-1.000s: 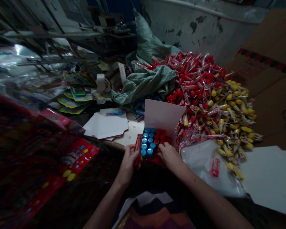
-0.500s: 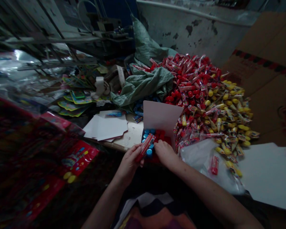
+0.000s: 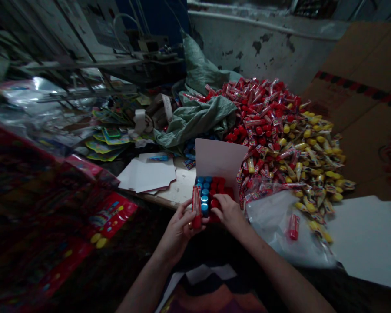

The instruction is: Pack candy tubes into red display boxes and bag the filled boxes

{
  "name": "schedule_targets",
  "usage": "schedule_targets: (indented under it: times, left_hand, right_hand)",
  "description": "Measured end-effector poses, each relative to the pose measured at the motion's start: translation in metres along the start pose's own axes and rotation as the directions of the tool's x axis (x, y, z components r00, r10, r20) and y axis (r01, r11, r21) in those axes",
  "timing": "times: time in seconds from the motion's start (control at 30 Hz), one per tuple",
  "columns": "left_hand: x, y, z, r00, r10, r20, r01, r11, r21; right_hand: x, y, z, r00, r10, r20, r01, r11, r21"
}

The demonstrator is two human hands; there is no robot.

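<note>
An open white box (image 3: 220, 157) stands in front of me with its lid raised, holding rows of blue-capped tubes (image 3: 204, 198) and red-capped tubes (image 3: 220, 184). My left hand (image 3: 181, 223) is closed around a red tube (image 3: 196, 208) in a clear printed wrapper, held upright at the box's left front edge. Over the right front part of the box, my right hand (image 3: 228, 211) has its thumb and fingers around a red cap (image 3: 215, 203). The lower part of that tube is hidden.
Red tubes (image 3: 260, 117) and yellow tubes (image 3: 319, 165) are heaped behind and right. A plastic bag (image 3: 276, 217) lies at the right, white card (image 3: 368, 234) beyond it. More white cards (image 3: 153, 174) lie left, near red printed packaging (image 3: 114, 217).
The red tube in my left hand has turned from slanted to nearly upright. My right hand has shifted slightly right, and a red cap now shows at its fingertips.
</note>
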State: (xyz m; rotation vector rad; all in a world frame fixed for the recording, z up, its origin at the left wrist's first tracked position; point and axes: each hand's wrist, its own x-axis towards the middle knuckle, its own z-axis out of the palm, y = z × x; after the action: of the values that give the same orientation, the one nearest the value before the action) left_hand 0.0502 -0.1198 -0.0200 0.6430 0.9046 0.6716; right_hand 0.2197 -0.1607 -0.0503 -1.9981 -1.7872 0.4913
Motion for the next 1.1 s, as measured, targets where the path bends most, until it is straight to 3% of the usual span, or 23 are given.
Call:
schedule_targets:
  times: [0.1,0.23,0.37,0.47,0.53,0.6,0.67,0.73,0.8,0.87,0.93,1.0,1.1]
  left_hand:
    - [-0.006,-0.012,0.009,1.000,-0.001,-0.023,-0.001,0.998,-0.064]
    - [-0.009,-0.031,0.028,0.999,0.020,-0.044,-0.025,0.993,-0.118]
    - [-0.009,-0.039,0.036,1.000,0.003,0.010,-0.002,1.000,-0.027]
    - [-0.006,-0.033,0.029,0.992,0.101,0.077,-0.115,0.970,0.214]
    - [0.002,-0.027,0.020,0.948,0.308,0.087,-0.312,0.830,0.463]
    - [0.016,-0.024,0.010,0.831,0.528,0.175,-0.479,0.521,0.706]
    - [0.033,-0.024,0.000,0.724,0.597,0.346,-0.537,0.171,0.826]
    - [0.049,-0.027,-0.008,0.684,0.550,0.480,-0.539,-0.064,0.840]
    - [0.061,-0.031,-0.016,0.673,0.499,0.547,-0.540,-0.174,0.823]
    - [0.068,-0.034,-0.022,0.662,0.478,0.577,-0.550,-0.214,0.807]
    - [0.070,-0.035,-0.026,0.654,0.470,0.593,-0.563,-0.221,0.796]
    - [0.070,-0.035,-0.028,0.653,0.466,0.597,-0.568,-0.220,0.793]
    - [0.070,-0.034,-0.029,0.658,0.460,0.596,-0.579,-0.197,0.791]
  right_hand:
    - [-0.036,-0.004,0.003,0.967,-0.148,-0.209,0.193,0.957,0.216]
    - [-0.063,-0.013,0.015,0.923,-0.215,-0.320,0.293,0.931,0.219]
    - [-0.064,-0.007,0.015,0.870,-0.153,-0.469,0.296,0.923,0.247]
    - [-0.061,0.008,0.002,0.863,0.103,-0.495,0.113,0.915,0.388]
    - [-0.058,0.020,-0.006,0.852,0.345,-0.394,-0.058,0.810,0.583]
    - [-0.052,0.032,-0.011,0.843,0.486,-0.231,-0.161,0.638,0.753]
    - [-0.046,0.040,-0.010,0.845,0.510,-0.159,-0.191,0.567,0.801]
    - [-0.039,0.044,-0.003,0.863,0.463,-0.202,-0.194,0.673,0.714]
    - [-0.032,0.044,0.007,0.899,0.346,-0.270,-0.160,0.832,0.532]
    - [-0.025,0.042,0.018,0.937,0.187,-0.294,-0.080,0.937,0.340]
    - [-0.020,0.038,0.028,0.966,0.014,-0.257,0.031,0.985,0.170]
    - [-0.015,0.033,0.033,0.980,-0.120,-0.160,0.123,0.992,0.011]
    - [-0.009,0.023,0.033,0.984,-0.177,0.021,0.177,0.968,-0.178]
